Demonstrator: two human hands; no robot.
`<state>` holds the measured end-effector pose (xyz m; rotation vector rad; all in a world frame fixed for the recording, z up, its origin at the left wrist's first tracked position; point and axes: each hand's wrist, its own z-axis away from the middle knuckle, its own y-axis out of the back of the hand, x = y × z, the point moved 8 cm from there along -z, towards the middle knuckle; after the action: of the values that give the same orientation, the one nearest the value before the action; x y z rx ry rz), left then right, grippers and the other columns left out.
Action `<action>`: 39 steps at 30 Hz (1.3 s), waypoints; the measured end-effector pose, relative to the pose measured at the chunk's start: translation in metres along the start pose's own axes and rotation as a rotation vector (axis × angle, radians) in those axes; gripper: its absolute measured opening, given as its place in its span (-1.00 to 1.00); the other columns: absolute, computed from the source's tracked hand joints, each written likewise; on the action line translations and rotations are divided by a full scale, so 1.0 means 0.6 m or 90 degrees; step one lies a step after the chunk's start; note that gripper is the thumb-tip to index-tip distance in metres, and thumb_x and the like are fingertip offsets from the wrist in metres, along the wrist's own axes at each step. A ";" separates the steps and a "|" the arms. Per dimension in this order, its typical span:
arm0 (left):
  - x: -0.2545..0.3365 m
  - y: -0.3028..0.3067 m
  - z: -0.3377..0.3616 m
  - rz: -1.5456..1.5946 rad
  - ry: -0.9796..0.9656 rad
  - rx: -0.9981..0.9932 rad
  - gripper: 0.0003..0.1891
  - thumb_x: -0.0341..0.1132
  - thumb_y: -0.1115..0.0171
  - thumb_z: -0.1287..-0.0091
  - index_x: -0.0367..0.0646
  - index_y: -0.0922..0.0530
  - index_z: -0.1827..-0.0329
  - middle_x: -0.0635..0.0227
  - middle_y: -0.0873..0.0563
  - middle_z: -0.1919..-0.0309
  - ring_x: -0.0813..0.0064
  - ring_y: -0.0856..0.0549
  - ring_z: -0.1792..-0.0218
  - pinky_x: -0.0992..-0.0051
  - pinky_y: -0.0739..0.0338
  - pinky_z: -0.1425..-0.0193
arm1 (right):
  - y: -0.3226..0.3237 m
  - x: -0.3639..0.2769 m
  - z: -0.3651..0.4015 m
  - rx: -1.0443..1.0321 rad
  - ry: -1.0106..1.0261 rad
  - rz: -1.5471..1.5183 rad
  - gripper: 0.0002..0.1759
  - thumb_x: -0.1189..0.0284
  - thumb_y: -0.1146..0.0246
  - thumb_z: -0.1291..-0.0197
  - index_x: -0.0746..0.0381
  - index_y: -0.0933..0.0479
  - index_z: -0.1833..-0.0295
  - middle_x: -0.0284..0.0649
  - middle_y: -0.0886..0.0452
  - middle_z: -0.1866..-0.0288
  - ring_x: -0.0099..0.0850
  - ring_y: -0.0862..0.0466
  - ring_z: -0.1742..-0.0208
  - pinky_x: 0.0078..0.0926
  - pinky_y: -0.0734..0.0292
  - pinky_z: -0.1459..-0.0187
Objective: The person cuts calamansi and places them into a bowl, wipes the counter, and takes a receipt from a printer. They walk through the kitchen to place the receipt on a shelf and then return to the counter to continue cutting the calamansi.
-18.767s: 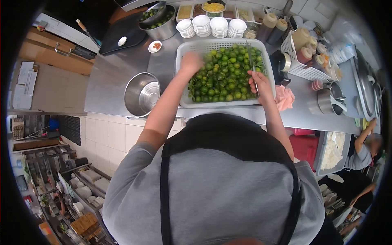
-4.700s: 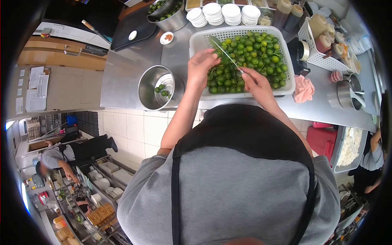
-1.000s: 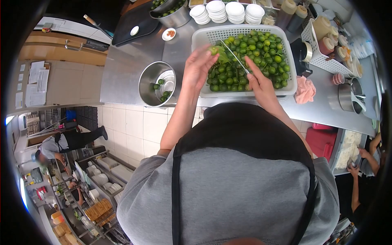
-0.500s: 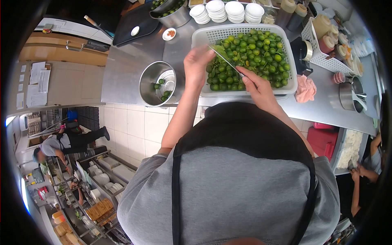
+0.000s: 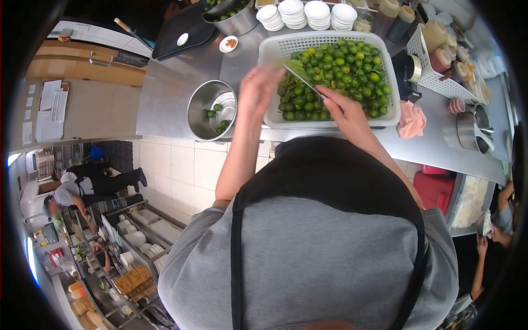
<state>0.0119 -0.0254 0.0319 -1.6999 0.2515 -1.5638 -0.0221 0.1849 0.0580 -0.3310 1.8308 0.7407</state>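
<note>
My right hand [image 5: 345, 110] is closed around the handle of a knife [image 5: 303, 79], whose thin blade points up and left over the basket. Many small green limes [image 5: 344, 69] fill a white plastic basket [image 5: 391, 96], some with leaves; a larger green leaf [image 5: 297, 67] lies by the blade. My left hand [image 5: 258, 91] is at the basket's left edge, apart from the knife. Motion smears its fingers, so what they hold, if anything, cannot be made out. Left of that hand, a steel pot [image 5: 192, 113] holds several limes [image 5: 217, 107].
Stacks of white bowls [image 5: 316, 15] stand behind the basket. A pink cloth [image 5: 411, 119] lies to its right, near a white crate [image 5: 440, 82] of bottles. A small dish [image 5: 228, 44] and a black tray [image 5: 184, 36] are at the back left. Other people work at both sides.
My left hand has moved left, away from the knife tip toward the pot. My right hand and the knife stay nearly still. At right, another person's hands have lifted something white.
</note>
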 end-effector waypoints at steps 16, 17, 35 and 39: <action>0.058 0.166 0.033 -1.159 0.079 0.116 -0.51 0.02 -0.26 -0.10 -0.29 -0.59 0.16 0.03 -0.67 0.34 0.11 -0.65 0.25 0.33 -0.48 0.12 | 0.026 0.056 0.001 0.016 -0.165 0.037 -0.60 0.33 -0.02 -0.32 0.10 -0.38 -0.25 -0.40 -0.36 0.60 -0.65 -0.33 0.54 -0.69 -0.30 0.42; 0.050 0.160 0.028 -1.156 0.122 0.103 -0.49 0.01 -0.27 -0.07 -0.27 -0.59 0.10 -0.01 -0.67 0.26 0.01 -0.64 0.17 0.28 -0.49 0.08 | 0.026 0.055 -0.001 0.038 -0.119 0.017 -0.62 0.33 -0.03 -0.31 0.11 -0.40 -0.22 -0.25 -0.42 0.57 -0.51 -0.41 0.53 -0.57 -0.34 0.40; -0.089 -0.018 -0.028 -1.226 -0.029 -0.060 -0.80 -0.19 -0.20 -0.09 -0.10 -0.66 0.36 0.14 -0.68 0.45 0.14 -0.67 0.35 0.26 -0.54 0.22 | 0.040 0.051 0.007 0.065 -0.093 0.023 -0.65 0.34 -0.06 -0.28 0.10 -0.42 -0.18 -0.08 -0.53 0.51 -0.32 -0.52 0.50 -0.46 -0.40 0.35; -0.052 -0.007 -0.026 -1.006 -0.088 -0.007 -0.79 -0.25 -0.14 -0.06 -0.11 -0.67 0.34 0.12 -0.68 0.45 0.13 -0.68 0.34 0.29 -0.54 0.19 | 0.040 0.078 0.014 0.052 -0.177 0.065 -0.64 0.34 -0.06 -0.28 0.12 -0.40 -0.19 -0.10 -0.53 0.51 -0.34 -0.47 0.53 -0.47 -0.39 0.37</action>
<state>-0.0106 -0.0096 0.0103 -2.0357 -1.4986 -2.3558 -0.0466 0.2143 0.0212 -0.0770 1.6176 0.7396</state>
